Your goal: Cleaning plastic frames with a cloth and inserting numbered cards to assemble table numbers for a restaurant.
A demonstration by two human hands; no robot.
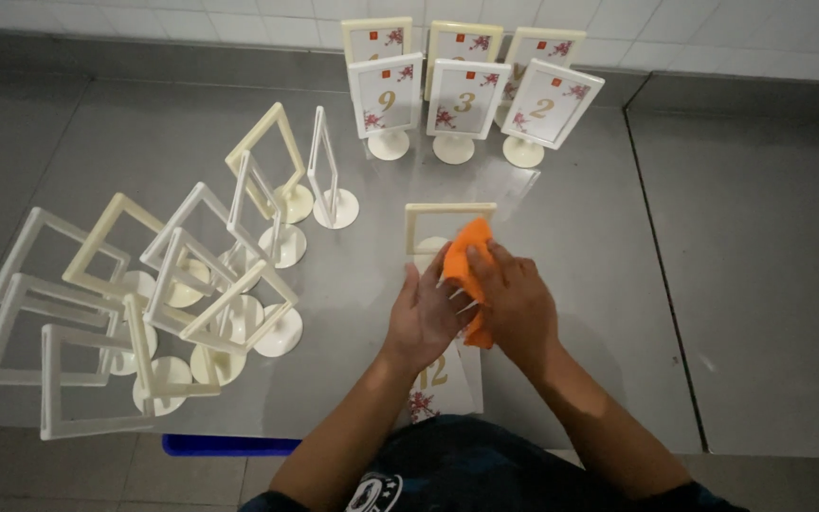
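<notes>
My left hand (426, 318) rests flat on a cream picture-frame stand (449, 215) that stands in front of me on the steel table (618, 237). Its fingers lie against the frame's lower part. My right hand (516, 303) grips an orange cloth (467, 265) and presses it against that frame. A white card with a gold number and a red flower print (443, 384) lies flat on the table under my forearms, near the front edge.
Several empty cream and white frame stands (191, 284) crowd the table's left side. At the back, by the tiled wall, stand several frames holding numbered cards (466, 100). A blue bin edge (229, 444) shows below the table front. A seam (661, 265) divides the table on the right.
</notes>
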